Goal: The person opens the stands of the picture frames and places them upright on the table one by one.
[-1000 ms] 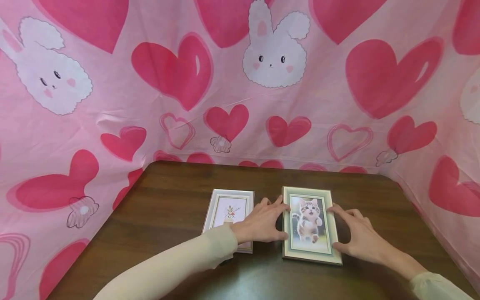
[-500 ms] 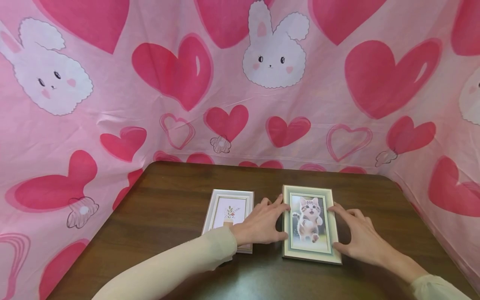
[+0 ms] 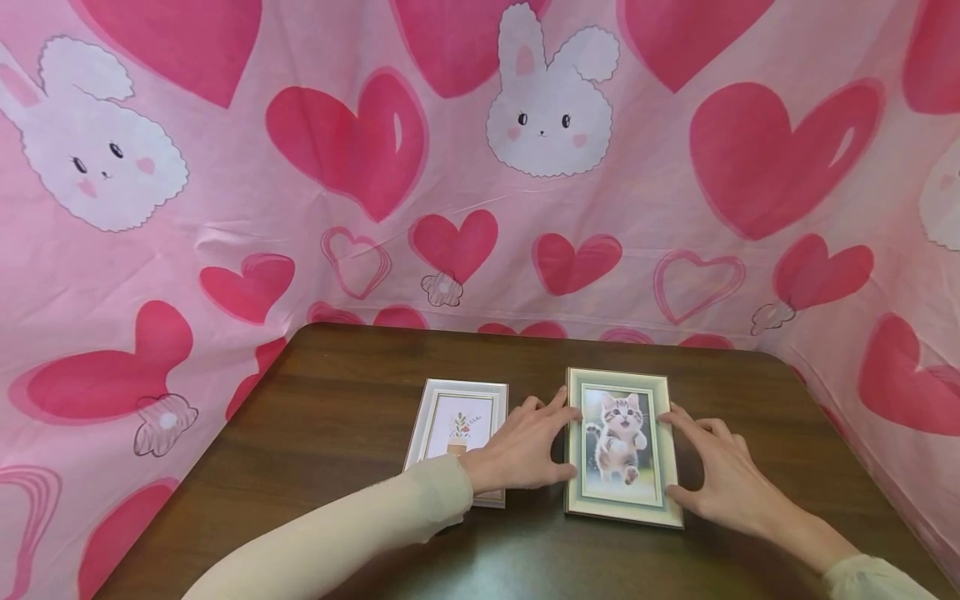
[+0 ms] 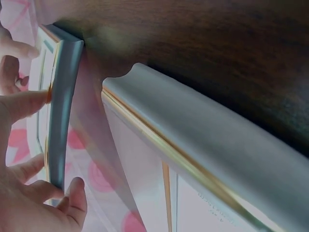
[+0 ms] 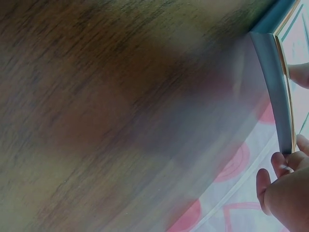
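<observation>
A pale green picture frame [image 3: 621, 503] with a kitten photo lies face up on the table, right of centre. My left hand [image 3: 519, 450] holds its left edge, thumb and fingertips spread along the side. On the opposite edge my right hand [image 3: 726, 473] grips in the same way. To the left, a smaller white picture frame [image 3: 431, 417] with a plant print lies partly under my left wrist. The left wrist view shows the pale green frame's side [image 4: 66, 106] between the fingers; the right wrist view shows its other side [image 5: 276, 92] by the right fingers.
Both frames rest on a dark brown wooden table [image 3: 352, 383]. A pink cloth [image 3: 637, 192] printed with hearts and rabbits hangs behind the table and along its sides.
The far end of the kitten frame has shifted slightly away and to the right, while its near end barely moves. Both hands stay on its edges. The white frame has not moved.
</observation>
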{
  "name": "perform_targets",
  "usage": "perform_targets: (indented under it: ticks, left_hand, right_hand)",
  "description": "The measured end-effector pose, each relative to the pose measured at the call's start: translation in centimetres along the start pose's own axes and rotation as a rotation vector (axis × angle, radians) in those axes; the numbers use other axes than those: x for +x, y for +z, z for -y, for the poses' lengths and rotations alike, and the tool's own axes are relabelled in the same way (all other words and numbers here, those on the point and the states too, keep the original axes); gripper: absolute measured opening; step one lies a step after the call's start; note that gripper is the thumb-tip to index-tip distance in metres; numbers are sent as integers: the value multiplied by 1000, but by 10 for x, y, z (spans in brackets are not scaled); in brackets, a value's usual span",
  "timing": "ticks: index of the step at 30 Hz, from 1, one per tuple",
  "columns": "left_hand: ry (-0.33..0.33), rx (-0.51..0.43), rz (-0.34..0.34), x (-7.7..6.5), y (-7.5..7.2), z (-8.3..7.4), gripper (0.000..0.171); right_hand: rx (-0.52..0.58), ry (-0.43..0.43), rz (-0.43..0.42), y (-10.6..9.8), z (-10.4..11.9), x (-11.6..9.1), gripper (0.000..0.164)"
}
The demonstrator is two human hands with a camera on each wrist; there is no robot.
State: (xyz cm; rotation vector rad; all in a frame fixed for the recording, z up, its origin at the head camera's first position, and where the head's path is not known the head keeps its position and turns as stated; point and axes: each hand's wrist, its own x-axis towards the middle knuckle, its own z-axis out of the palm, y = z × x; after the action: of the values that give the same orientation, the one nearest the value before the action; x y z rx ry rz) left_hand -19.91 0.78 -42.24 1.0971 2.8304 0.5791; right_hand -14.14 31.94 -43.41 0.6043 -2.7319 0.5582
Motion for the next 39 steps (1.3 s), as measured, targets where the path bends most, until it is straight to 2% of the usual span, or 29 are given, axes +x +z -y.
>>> perform_targets:
  ticks: [25,39]
  left_hand:
    - [42,-58,-43,-4,-1,-1,76]
    - [43,-77,-78,-5,-3,-3,67]
  right_hand:
    - [-5,-17,-37,0,1,-5,98]
    - [-5,-7,-39,0,2,-6,100]
